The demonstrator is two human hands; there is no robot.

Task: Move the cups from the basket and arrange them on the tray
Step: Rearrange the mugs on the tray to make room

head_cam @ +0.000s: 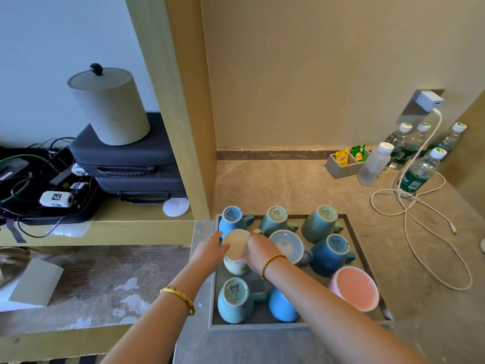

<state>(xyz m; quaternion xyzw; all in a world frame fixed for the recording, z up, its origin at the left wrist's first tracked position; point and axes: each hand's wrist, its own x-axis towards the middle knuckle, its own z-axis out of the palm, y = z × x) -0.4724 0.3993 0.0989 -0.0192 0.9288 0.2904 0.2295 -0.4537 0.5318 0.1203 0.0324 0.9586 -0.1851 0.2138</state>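
Your left hand (210, 249) steadies the white cup (236, 252) from its left side, fingers (219, 236) laid nearly straight against the wall; your right hand (258, 249) has its fingers (242, 260) curled round the cup from the right, thumb near the rim. The cup is tilted, mouth toward you, above the tray (262, 325) in the gap on the left of the middle row.

To finish this step well, I would turn the cup fully one way before you let go (most of its neighbours sit base up), lower it straight into the gap below your fingers, and keep its handle clear of the blue cup just beyond your left fingertips.

The count, left to right: nine cups in all on or over the tray. Beyond your fingers, three inverted in the back row. Level with them, the white one you hold, a grey-blue one mouth up, a dark blue one inverted. Nearer you, a teal one inverted, a blue one partly hidden under your right forearm, a pink one mouth up. One tray on the bench (301, 179); no basket is in view.
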